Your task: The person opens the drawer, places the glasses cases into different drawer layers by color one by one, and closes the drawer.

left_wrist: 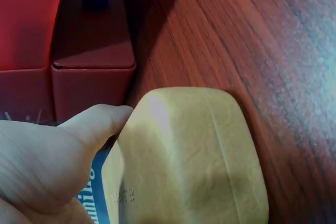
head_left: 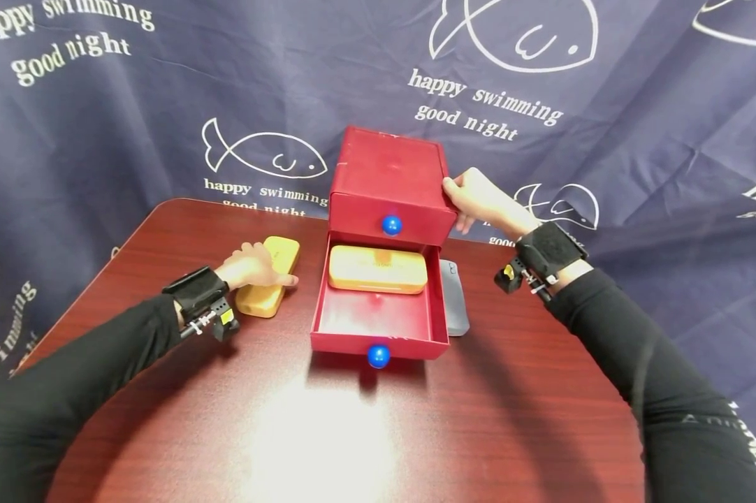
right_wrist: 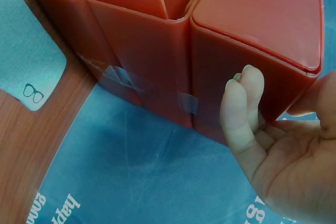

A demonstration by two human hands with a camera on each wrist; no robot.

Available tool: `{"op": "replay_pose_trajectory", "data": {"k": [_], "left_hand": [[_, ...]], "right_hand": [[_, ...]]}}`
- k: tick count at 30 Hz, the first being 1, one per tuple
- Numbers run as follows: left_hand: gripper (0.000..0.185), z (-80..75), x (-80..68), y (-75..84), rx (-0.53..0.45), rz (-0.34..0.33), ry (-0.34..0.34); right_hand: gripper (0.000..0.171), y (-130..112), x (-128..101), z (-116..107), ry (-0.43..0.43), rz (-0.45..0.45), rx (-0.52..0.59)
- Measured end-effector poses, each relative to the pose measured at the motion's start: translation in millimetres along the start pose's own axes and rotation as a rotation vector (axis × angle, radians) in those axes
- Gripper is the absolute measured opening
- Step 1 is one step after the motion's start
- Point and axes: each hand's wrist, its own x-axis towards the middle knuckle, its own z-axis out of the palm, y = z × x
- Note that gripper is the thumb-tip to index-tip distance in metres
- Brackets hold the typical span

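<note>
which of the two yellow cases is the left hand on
The yellow case lying on the table, left of the red drawer box; the left hand rests on it. The other case sits untouched in the open lower drawer.

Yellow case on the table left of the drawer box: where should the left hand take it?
Take the yellow case across its narrow width near the middle, from above, with the left hand. It lies flat with clear long edges, but the red drawer crowds its right side.
</note>
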Motion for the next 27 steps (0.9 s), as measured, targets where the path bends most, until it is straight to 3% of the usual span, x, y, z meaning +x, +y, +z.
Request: {"op": "replay_pose_trajectory", "data": {"k": [6,13,22,27], "left_hand": [[0.100,2.0,2.6,2.5,0.009,-0.013,0.007],[0.085,-1.7,5.5,0.6,0.023,0.004,-0.043],[0.085,4.7,2.0,-4.1,0.098,0.005,0.017],[0.081,-0.6,-0.3,-9.6,0.055,0.022,-0.021]], "right_hand": [[0.046,1,1,0,0.005,0.001,0.002],[0.046,1,2,0,0.012,0.004,0.002],[0.047,2,2,0,0.009,0.000,-0.001],[0.046,2,2,0,0.012,0.001,-0.010]]}}
